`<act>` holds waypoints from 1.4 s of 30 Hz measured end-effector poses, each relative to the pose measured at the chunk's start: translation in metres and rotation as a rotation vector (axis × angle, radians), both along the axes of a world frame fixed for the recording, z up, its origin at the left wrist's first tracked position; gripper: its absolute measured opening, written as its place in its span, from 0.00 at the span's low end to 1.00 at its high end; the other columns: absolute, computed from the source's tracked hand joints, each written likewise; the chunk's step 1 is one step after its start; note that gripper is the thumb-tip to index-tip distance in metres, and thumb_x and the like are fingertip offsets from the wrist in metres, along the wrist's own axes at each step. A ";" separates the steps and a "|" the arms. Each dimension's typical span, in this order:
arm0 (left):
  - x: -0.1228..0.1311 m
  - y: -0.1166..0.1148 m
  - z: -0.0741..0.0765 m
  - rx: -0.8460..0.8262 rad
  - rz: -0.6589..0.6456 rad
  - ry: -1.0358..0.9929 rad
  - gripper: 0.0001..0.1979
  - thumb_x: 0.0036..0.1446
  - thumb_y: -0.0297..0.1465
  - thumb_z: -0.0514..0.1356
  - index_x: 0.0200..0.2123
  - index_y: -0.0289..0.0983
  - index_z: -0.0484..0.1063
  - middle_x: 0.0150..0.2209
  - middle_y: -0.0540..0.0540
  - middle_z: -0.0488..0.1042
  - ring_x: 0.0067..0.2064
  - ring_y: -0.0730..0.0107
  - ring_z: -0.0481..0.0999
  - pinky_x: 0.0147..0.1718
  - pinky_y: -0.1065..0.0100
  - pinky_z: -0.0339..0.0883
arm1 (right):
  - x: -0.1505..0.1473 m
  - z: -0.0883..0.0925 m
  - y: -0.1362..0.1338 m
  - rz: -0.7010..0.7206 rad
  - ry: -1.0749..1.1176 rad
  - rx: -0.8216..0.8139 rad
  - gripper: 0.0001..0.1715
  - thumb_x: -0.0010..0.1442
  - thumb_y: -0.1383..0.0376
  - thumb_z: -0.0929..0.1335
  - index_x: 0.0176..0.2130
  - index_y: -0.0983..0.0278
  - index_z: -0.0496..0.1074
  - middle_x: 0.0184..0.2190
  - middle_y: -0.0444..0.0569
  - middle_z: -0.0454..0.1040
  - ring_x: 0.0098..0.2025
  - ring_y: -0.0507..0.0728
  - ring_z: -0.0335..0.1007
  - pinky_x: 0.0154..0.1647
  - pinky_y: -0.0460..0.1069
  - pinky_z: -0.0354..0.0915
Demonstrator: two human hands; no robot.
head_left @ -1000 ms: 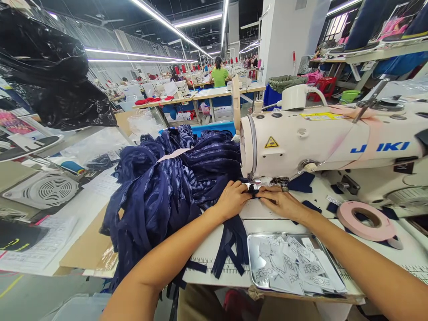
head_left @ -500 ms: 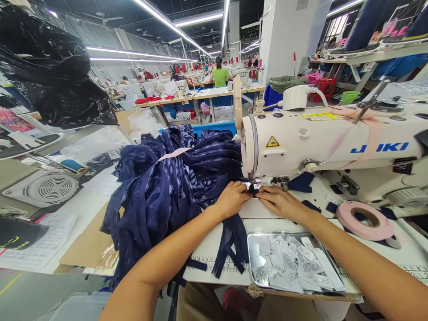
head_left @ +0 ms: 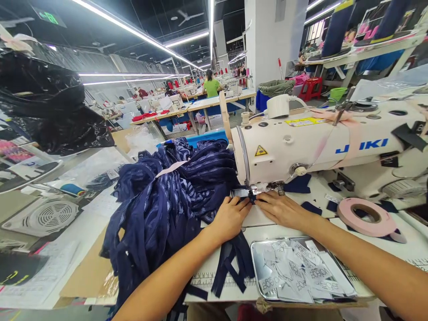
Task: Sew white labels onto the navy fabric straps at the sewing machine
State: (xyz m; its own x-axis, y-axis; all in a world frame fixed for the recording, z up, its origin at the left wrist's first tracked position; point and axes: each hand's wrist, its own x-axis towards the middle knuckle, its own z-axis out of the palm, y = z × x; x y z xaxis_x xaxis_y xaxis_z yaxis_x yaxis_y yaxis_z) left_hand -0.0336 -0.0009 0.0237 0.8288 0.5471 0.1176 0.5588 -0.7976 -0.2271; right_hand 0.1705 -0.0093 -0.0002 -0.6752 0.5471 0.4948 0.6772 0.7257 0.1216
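My left hand (head_left: 231,219) lies at the left front of the presser foot (head_left: 252,191), its fingertips pressed on a small bit of dark navy fabric (head_left: 251,199). From the right, my right hand (head_left: 281,209) presses the same fabric, thumb and fingers close together beside the foot. Most of the piece is hidden under the hands and foot. Left of them, a large bundle of navy fabric strips (head_left: 167,200) is heaped against the white sewing machine (head_left: 301,145), with a pale band across it. Loose navy strip ends (head_left: 230,267) hang below my left wrist.
A metal tray (head_left: 261,285) of printed white labels (head_left: 297,269) stands before my right forearm. Farther right lie a pink tape roll (head_left: 346,219) and navy scraps (head_left: 299,183). A black plastic bag (head_left: 50,102) hangs at the left. A person in green (head_left: 211,87) sits far ahead.
The camera view has shifted, so the machine appears farther left. My left fingers have drawn back slightly toward me, baring the plate left of the foot. My right hand stays at the fabric.
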 end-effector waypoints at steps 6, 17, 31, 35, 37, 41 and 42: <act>0.001 0.001 0.000 0.032 -0.013 0.047 0.19 0.57 0.24 0.49 0.52 0.32 0.63 0.54 0.42 0.65 0.47 0.61 0.64 0.39 0.62 0.57 | -0.002 -0.001 0.000 -0.030 -0.021 0.019 0.14 0.58 0.72 0.59 0.38 0.69 0.71 0.38 0.55 0.71 0.38 0.58 0.67 0.35 0.51 0.69; 0.001 0.005 0.000 0.006 0.004 0.050 0.21 0.56 0.25 0.49 0.53 0.31 0.62 0.56 0.40 0.63 0.47 0.61 0.64 0.39 0.62 0.57 | -0.006 -0.003 0.000 -0.084 -0.065 0.025 0.16 0.59 0.67 0.60 0.42 0.72 0.71 0.39 0.58 0.72 0.40 0.60 0.68 0.38 0.55 0.69; 0.005 0.017 -0.002 0.080 0.062 -0.021 0.13 0.58 0.26 0.49 0.42 0.30 0.69 0.43 0.40 0.71 0.43 0.62 0.65 0.38 0.62 0.57 | 0.000 -0.011 0.013 -0.312 0.022 -0.141 0.18 0.59 0.64 0.60 0.45 0.68 0.70 0.39 0.54 0.75 0.39 0.58 0.72 0.36 0.50 0.68; 0.012 0.013 -0.007 0.161 0.162 -0.015 0.11 0.57 0.26 0.50 0.34 0.29 0.72 0.33 0.39 0.70 0.39 0.59 0.65 0.38 0.58 0.58 | -0.006 -0.001 0.010 -0.422 -0.108 -0.122 0.17 0.60 0.61 0.60 0.43 0.67 0.71 0.34 0.55 0.76 0.34 0.59 0.72 0.37 0.52 0.65; 0.015 0.014 -0.008 0.178 0.221 -0.033 0.10 0.55 0.26 0.52 0.37 0.29 0.71 0.33 0.39 0.70 0.41 0.58 0.65 0.42 0.54 0.58 | -0.008 0.006 0.005 -0.409 -0.143 -0.111 0.16 0.59 0.59 0.61 0.39 0.68 0.71 0.32 0.56 0.76 0.34 0.60 0.71 0.37 0.53 0.64; 0.016 0.024 -0.007 0.170 0.225 -0.079 0.14 0.55 0.29 0.53 0.45 0.35 0.69 0.41 0.39 0.71 0.48 0.55 0.63 0.51 0.43 0.48 | -0.007 0.013 -0.009 -0.292 -0.151 -0.102 0.08 0.53 0.66 0.64 0.30 0.68 0.71 0.33 0.57 0.74 0.36 0.60 0.70 0.39 0.53 0.63; 0.015 0.027 -0.007 0.156 0.206 -0.078 0.15 0.55 0.29 0.53 0.46 0.36 0.69 0.42 0.39 0.70 0.49 0.55 0.63 0.52 0.42 0.46 | -0.005 0.013 -0.012 -0.271 -0.154 -0.104 0.06 0.51 0.68 0.65 0.30 0.68 0.71 0.33 0.57 0.74 0.36 0.60 0.70 0.40 0.53 0.63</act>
